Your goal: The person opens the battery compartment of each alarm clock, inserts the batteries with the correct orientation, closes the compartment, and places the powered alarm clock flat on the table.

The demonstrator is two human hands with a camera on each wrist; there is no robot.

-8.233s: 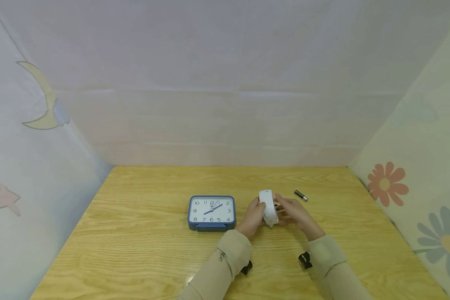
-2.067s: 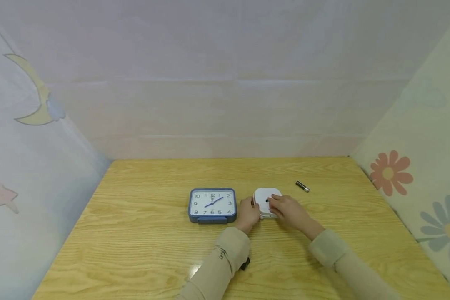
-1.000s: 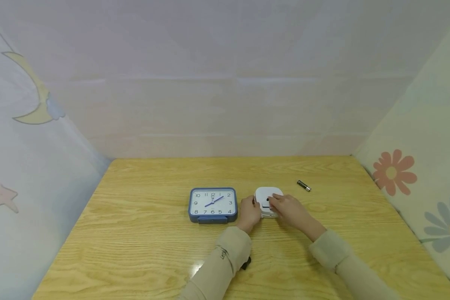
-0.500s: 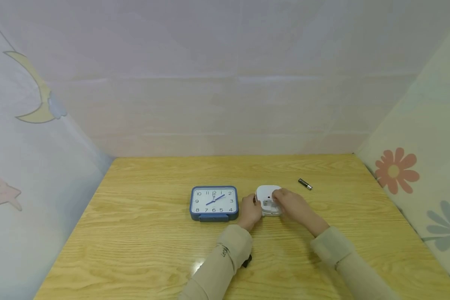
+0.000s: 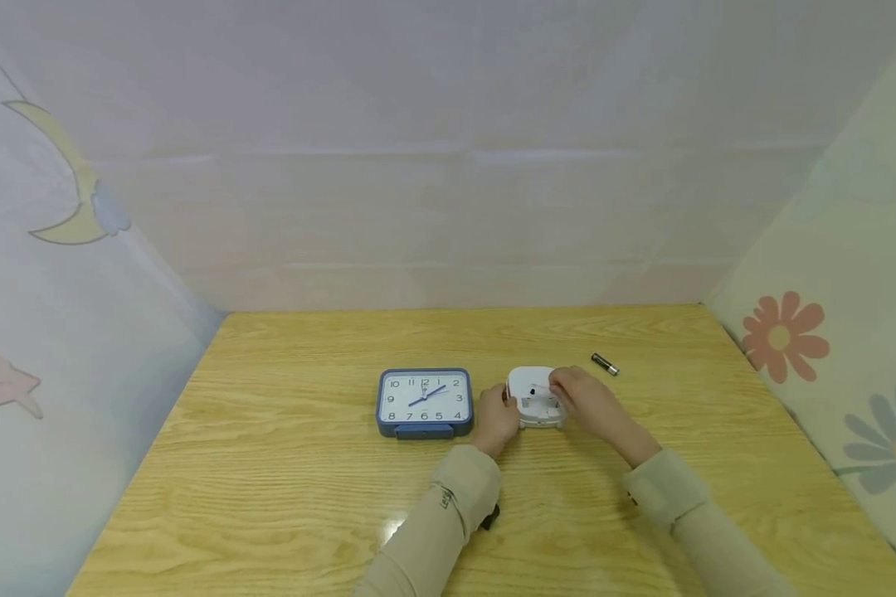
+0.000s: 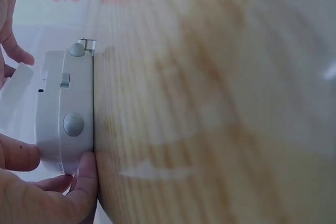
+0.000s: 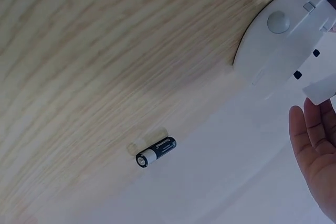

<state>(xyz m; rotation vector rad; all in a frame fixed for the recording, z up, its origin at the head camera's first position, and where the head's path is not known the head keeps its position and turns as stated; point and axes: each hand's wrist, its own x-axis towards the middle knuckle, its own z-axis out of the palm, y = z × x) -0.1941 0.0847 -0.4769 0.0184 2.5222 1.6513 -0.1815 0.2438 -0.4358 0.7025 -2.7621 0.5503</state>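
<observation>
A small white alarm clock (image 5: 526,376) lies flat on the table with its back up and its battery compartment uncovered. My left hand (image 5: 496,419) grips its left side; in the left wrist view, the thumb presses the top edge and fingers sit low at the side near the table. Between thumb and fingers, my right hand (image 5: 588,404) pinches a white battery cover (image 7: 320,88), tilted and raised just above the clock's back. The clock's rounded feet (image 6: 73,124) and a slide switch (image 6: 65,80) show in the left wrist view.
Just left of my left hand, a blue rectangular clock (image 5: 425,432) lies face up. A black and silver battery (image 7: 156,151) rests on the wooden table (image 5: 269,497) beyond my right hand. Printed cloth walls enclose the back and both sides.
Earlier the white clock was held upright, then laid flat back up. My right hand has lifted the battery cover off and drawn it up and right, exposing the compartment. The left hand keeps its grip.
</observation>
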